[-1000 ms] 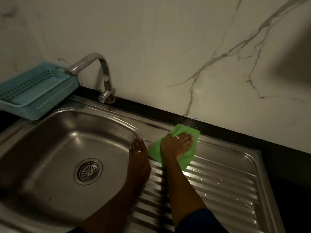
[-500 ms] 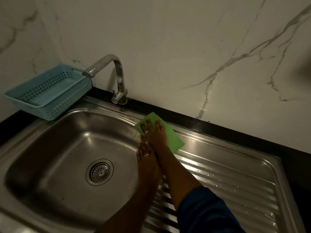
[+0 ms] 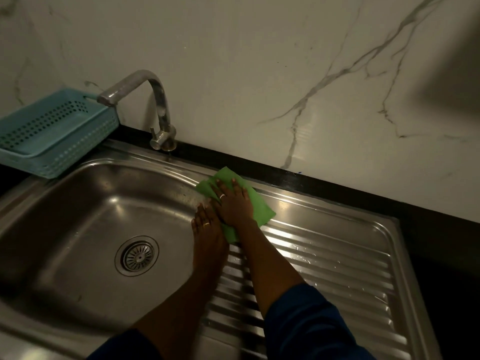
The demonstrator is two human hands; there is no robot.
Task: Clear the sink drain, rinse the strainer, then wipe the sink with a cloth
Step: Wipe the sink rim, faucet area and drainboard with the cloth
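Cloth (image 3: 261, 210) on the sink (image 3: 78, 193) rim, wiping step.
Right hand (image 3: 233, 203) presses it flat, fingers spread, gripping nothing; left hand (image 3: 207, 229) rests flat beside it. Best done with even pressure, overlapping strokes, then down its walls.

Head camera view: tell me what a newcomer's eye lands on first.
The bright green cloth stands out first, pressed flat under the right hand at the back rim of the sink, between bowl and draining board. The left hand rests on the bowl's edge beside it, and the round strainer sits in the drain below. A blue basket stands far left, by the tap.
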